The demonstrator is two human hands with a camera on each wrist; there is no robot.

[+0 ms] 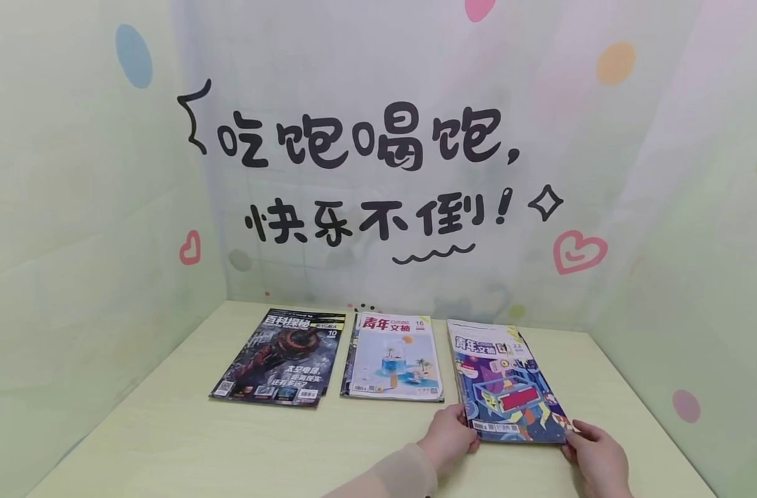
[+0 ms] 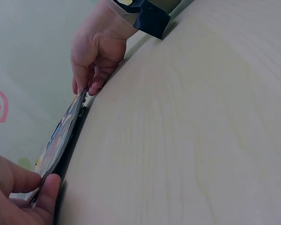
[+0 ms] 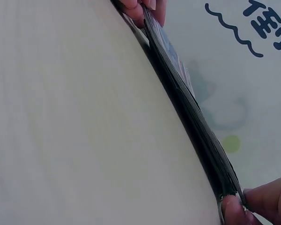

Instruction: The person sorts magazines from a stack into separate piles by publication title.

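- The purple-covered magazine [image 1: 509,391] lies between the left hand [image 1: 449,440] and right hand [image 1: 597,458], stretching away beyond their grip.
- Each hand pinches the near corner on its own side.
- Both hands angle inward, fingertips at the edges.

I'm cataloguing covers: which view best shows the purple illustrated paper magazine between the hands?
The head view: the purple illustrated paper magazine faces up, its cover almost fully visible. The left wrist view shows it steeply slanted; the right wrist view, mainly edges and a sliver of cover.
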